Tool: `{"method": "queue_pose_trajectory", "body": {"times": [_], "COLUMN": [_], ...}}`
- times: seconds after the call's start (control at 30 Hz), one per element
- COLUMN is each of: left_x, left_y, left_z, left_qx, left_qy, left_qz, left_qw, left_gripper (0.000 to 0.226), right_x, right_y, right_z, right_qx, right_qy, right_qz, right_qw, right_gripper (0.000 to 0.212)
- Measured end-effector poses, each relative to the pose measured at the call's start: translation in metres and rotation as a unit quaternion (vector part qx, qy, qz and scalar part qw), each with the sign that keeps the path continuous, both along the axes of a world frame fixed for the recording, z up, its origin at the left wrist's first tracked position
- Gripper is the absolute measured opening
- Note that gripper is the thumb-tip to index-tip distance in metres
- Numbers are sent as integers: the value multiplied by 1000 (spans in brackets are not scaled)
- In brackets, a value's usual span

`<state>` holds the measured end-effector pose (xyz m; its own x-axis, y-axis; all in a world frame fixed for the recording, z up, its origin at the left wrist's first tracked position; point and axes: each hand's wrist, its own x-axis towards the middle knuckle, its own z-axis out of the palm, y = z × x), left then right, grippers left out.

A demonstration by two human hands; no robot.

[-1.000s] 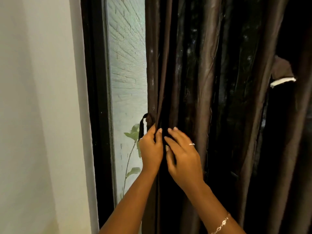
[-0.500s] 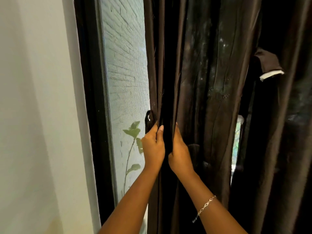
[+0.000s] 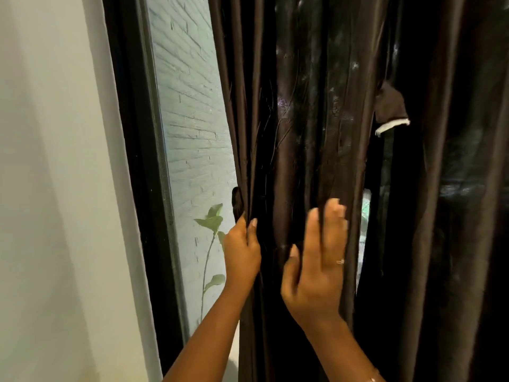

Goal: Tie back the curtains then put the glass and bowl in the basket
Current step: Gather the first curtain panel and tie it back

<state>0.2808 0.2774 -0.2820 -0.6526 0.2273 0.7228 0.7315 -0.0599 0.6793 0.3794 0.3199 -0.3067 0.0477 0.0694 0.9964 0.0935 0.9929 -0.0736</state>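
A dark brown curtain [image 3: 303, 119] hangs in folds in front of me, covering most of the window. My left hand [image 3: 241, 252] pinches the curtain's left edge, where a dark tie-back strap [image 3: 236, 201] loops around the fabric. My right hand [image 3: 316, 268] is a little to the right, fingers spread and blurred, flat against the folds with nothing in it. A second tie-back strap with a white end [image 3: 391, 117] dangles higher up on the right. No glass, bowl or basket is in view.
A white wall [image 3: 55, 188] fills the left side. Beside it stands the black window frame [image 3: 137, 161], with a mesh screen showing a pale brick wall [image 3: 192, 106] and a leafy plant stem [image 3: 212, 224] outside.
My right hand has come off the fold next to my left hand and moved right, its fingers now spread. My left hand keeps its hold on the curtain edge.
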Motion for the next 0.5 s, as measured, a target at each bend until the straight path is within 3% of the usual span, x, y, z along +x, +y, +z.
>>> {"method": "queue_pose_trajectory", "body": {"times": [0.07,0.17,0.27,0.5], "left_x": [5,10,14,23], "left_y": [2,6,10,17], "left_z": [0,0,-1,0], "left_qx": [8,26,27,26], "left_qy": [-8,-6,-17,-16], "left_qz": [3,3,5,-12], "left_qw": [1000,1000,999,999], "left_gripper": [27,28,27,24], "right_x": [11,11,-1,-23], "right_y": [12,30,33,32], "right_z": [5,8,-1,-11], "right_qx": [-90,-237,-246,-207], "right_qy": [52,-1,-73,-231], "right_qz": [-4,92,156,223], "right_qw": [995,967,954,924], "right_gripper": [73,78,73,89]}}
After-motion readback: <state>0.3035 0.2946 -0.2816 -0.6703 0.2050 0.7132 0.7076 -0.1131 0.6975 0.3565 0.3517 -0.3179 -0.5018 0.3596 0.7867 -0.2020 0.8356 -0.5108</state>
